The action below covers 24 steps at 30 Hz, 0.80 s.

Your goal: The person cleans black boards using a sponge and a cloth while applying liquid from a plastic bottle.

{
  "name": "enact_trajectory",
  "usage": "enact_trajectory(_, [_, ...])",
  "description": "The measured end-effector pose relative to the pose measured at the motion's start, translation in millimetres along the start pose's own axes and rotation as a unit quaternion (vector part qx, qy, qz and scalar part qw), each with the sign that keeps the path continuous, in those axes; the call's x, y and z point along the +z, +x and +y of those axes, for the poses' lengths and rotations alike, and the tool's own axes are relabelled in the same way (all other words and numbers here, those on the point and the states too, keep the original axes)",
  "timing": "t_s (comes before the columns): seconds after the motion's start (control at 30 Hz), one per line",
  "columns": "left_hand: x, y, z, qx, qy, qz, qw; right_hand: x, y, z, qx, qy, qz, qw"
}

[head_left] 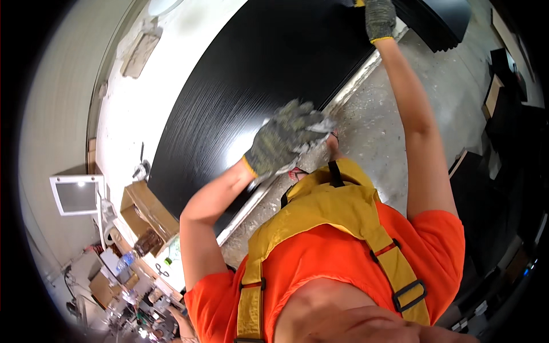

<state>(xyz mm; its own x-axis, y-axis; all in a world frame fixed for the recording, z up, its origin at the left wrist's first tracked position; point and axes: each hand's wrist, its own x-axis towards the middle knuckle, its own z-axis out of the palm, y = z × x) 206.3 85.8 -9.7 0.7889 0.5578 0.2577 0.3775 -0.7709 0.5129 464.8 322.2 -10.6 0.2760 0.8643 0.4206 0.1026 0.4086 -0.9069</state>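
A large glossy black panel (pixel 229 91) lies on a white worktable (pixel 189 26). My left hand (pixel 286 137), in a dark grey-green knitted glove with a yellow cuff, is over the panel's near edge. Its fingers are curled over a crumpled whitish cloth (pixel 320 130), whose ends stick out beyond the fingertips and under the palm. My right hand (pixel 380 20), gloved alike, reaches to the far right end of the panel, beside a stack of black panels (pixel 440 26). The upper picture edge cuts off its fingers, and a small yellow bit shows next to them.
On the table's left stand an open cardboard box (pixel 147 211), a white-framed mirror or screen (pixel 77 195) and a worn block (pixel 140 54). Scissors (pixel 162 270) and bottles (pixel 124 261) lie lower left. Dark boards (pixel 480 194) lean on the right, across the concrete floor (pixel 374 126).
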Motion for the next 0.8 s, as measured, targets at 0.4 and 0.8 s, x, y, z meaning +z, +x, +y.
enact_trajectory(0.4, [8.1,-271.0,171.1,-0.376,0.156,0.127,0.905,-12.3,16.0,37.9,-0.19,-0.378,-0.117,0.899])
enact_trajectory(0.8, [23.0,-368.8,261.7,-0.518,-0.122,0.701,0.474,-20.3,41.0,69.9,0.013,-0.3,-0.047,0.953])
